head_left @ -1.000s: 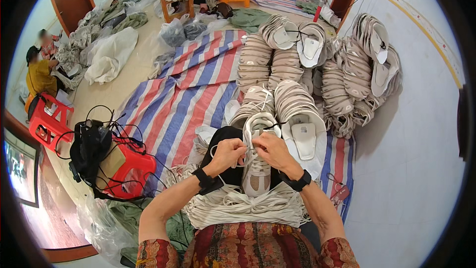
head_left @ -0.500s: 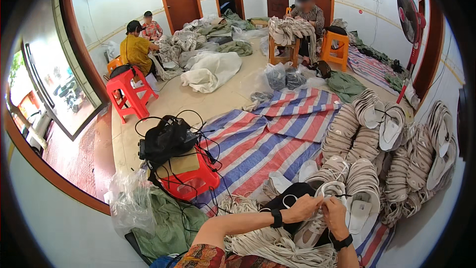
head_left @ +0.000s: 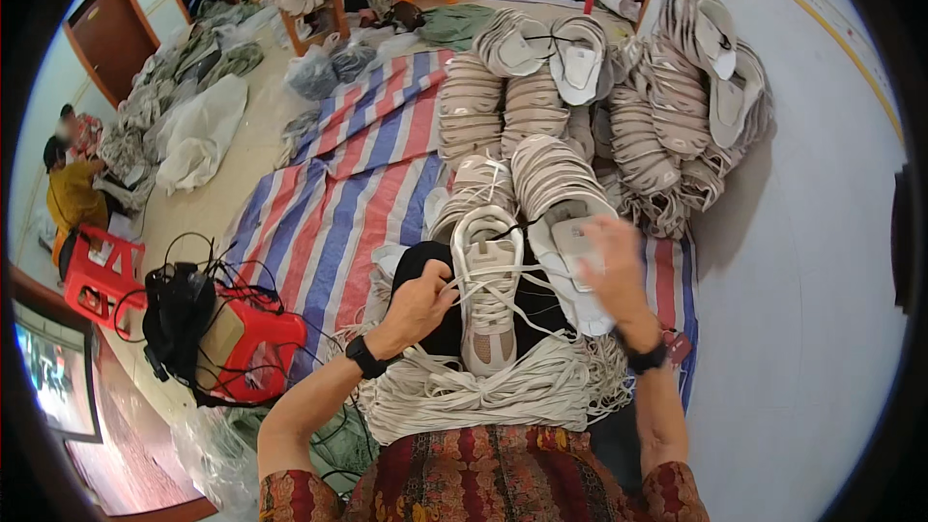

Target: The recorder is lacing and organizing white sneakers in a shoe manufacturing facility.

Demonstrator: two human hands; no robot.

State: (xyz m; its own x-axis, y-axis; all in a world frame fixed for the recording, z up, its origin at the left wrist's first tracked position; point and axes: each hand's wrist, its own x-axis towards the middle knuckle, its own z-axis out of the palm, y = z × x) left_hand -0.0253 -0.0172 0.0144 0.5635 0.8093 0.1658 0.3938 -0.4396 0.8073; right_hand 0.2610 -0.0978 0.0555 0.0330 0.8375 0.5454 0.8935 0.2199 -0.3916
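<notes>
A beige and white shoe point(head_left: 488, 309) with pale laces threaded through its eyelets rests toe toward me on dark cloth. Beside it on the left, my left hand point(head_left: 420, 307) is closed, pinching a shoelace point(head_left: 462, 280) between thumb and fingers. My right hand point(head_left: 616, 271) hovers to the right over a nested stack of shoe uppers point(head_left: 563, 174). Its fingers are smeared by motion; a lace runs toward it, but whether they grip it is unclear. A black tie point(head_left: 522, 228) links the shoe with that stack. A thick bundle of loose laces point(head_left: 474, 391) lies nearest me.
More tied stacks of shoe uppers point(head_left: 471, 111) stand beyond and along the right wall point(head_left: 802, 261). A striped tarp point(head_left: 338, 184) covers floor to the left. A red stool point(head_left: 261, 353) carries a black bag point(head_left: 181, 314) and cables. Other people sit at the far left.
The view has swung right and down toward the shoe. My hands, close together at the shoe's opening before, have parted, left and right, with laces drawn out.
</notes>
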